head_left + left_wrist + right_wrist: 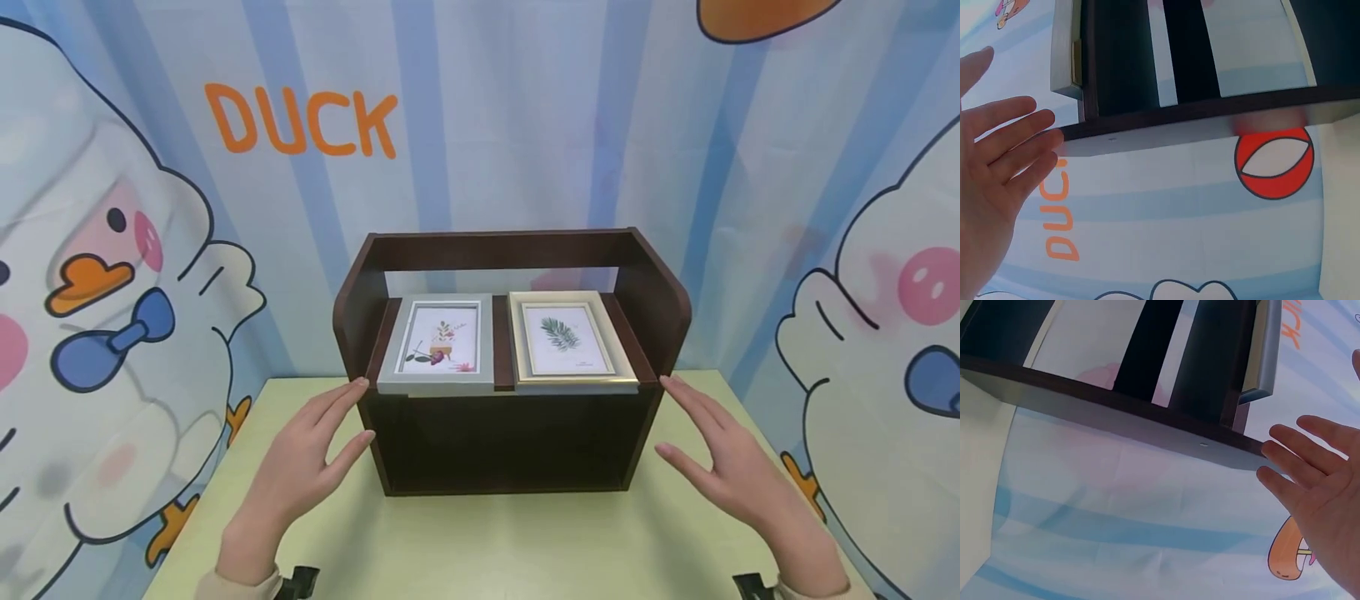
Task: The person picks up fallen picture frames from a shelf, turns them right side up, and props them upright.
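A dark brown wooden shelf (510,446) stands on the table, with a raised back rail and two side panels. Two picture frames lie side by side on its upper board: a silver-grey frame (486,342) with a flower print at left, and a pale gold frame (519,333) with a green leaf print at right. My left hand (300,458) is at the shelf's left side, fingers straight, fingertips at the panel's front edge. Mirroring it, my right hand (738,467) has straight fingers by the right panel (1166,428). Neither hand grips anything.
The light green table (510,550) extends in front of the shelf and to both sides. Behind and around it hangs a blue striped curtain (510,125) with cartoon ducks and orange lettering. Below the upper board, the shelf's front is open.
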Motion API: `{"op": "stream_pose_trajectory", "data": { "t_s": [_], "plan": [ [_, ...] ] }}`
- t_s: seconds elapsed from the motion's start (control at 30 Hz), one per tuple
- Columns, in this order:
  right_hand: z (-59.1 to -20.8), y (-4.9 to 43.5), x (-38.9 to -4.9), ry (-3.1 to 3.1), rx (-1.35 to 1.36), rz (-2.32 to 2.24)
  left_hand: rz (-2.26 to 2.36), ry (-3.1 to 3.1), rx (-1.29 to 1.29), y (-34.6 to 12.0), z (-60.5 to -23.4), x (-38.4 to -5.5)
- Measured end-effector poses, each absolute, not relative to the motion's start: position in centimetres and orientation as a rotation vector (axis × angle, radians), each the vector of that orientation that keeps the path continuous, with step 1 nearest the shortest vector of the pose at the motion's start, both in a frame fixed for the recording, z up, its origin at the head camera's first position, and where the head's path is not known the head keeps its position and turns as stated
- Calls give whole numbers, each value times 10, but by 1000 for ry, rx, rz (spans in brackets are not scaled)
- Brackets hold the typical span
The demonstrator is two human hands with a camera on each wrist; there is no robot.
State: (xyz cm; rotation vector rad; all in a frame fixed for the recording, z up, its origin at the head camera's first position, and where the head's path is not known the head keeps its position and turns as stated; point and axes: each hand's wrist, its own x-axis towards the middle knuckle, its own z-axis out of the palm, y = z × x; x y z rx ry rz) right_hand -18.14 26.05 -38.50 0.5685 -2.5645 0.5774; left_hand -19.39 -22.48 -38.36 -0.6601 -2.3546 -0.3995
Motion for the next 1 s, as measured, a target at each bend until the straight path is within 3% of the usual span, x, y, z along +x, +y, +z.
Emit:
{"op": "stream_pose_trajectory", "data": {
  "t_s": [0.63,1.0],
  "plan": [
    [-369,217,-216,-2451,640,657,-582,-2328,-690,-187,-375,-219],
    [-355,182,-237,-2373,545,795,-707,-2374,-611,-166,-366,-236]
  ]
}}
